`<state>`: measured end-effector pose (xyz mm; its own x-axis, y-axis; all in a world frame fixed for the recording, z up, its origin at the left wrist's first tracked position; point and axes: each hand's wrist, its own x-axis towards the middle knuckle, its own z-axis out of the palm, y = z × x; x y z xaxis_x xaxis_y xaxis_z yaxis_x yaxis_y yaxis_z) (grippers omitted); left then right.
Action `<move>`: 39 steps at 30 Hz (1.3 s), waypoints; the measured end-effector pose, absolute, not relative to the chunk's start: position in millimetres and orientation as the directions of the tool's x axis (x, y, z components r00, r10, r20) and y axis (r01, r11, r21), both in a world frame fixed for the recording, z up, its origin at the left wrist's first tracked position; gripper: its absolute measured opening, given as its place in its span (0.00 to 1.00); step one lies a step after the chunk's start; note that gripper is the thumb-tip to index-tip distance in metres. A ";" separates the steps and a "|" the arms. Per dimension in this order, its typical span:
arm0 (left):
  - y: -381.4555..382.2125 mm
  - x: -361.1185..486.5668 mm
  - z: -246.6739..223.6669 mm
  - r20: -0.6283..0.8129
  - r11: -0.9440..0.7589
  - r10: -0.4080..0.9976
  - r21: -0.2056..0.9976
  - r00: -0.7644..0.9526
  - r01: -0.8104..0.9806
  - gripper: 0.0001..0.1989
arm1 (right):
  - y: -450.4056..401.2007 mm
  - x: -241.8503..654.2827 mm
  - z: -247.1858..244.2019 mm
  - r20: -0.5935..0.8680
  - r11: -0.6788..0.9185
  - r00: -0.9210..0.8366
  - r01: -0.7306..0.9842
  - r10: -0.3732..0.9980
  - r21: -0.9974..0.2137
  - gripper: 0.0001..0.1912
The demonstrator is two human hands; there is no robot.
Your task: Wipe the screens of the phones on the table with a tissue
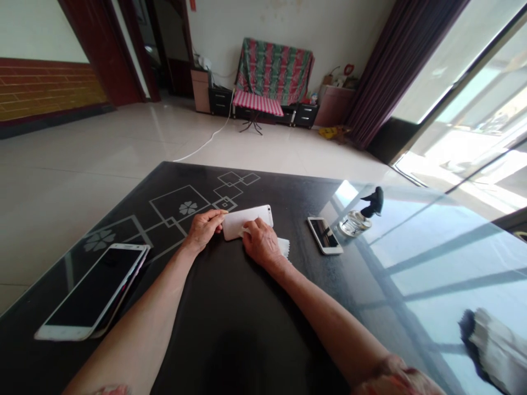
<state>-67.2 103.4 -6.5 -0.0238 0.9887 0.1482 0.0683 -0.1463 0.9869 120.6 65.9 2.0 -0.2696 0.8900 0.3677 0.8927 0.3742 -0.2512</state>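
Observation:
A white phone point(234, 224) lies back side up on the dark glossy table point(230, 307), its camera at the upper right corner. My left hand point(203, 229) pinches the phone's left end between thumb and fingers. Bunched on the phone's back, a white cloth point(284, 247) is held under my right hand point(261, 241), and its zigzag edge sticks out to the right. A smaller white phone point(325, 236) rests screen up to the right, beside a clear spray bottle point(356, 222) with a black trigger head.
A large white phone point(96, 291) lies on an open case at the left. Crumpled grey cloth point(494, 345) sits at the table's right edge. Beyond the table are a striped stool point(258, 103), a covered television point(274, 71) and a purple curtain point(395, 71).

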 end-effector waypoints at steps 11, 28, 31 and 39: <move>101.6 -63.4 -2.1 0.150 -0.149 0.988 0.988 -0.028 0.047 0.18 | 114.2 180.7 12.3 0.473 0.270 -0.089 0.905 0.876 -0.329 0.14; 102.1 -63.7 -3.0 0.154 -0.152 0.988 0.986 -0.029 0.071 0.18 | 108.2 191.6 18.7 0.409 0.339 -0.220 0.909 0.885 -0.244 0.12; 102.9 -64.7 -3.7 0.205 -0.199 0.978 0.971 -0.033 0.131 0.16 | 113.7 186.7 20.4 0.428 0.295 -0.156 0.913 0.890 -0.283 0.13; 92.9 -59.6 11.4 0.535 -0.492 0.844 0.738 0.043 0.462 0.12 | 95.0 197.7 19.4 0.309 0.117 0.094 0.791 0.946 -0.601 0.13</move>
<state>-59.6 92.9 11.4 0.0427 0.8437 0.5351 0.4620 -0.4916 0.7382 197.7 95.0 19.4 0.0944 0.9463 0.3091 0.7909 0.1173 -0.6006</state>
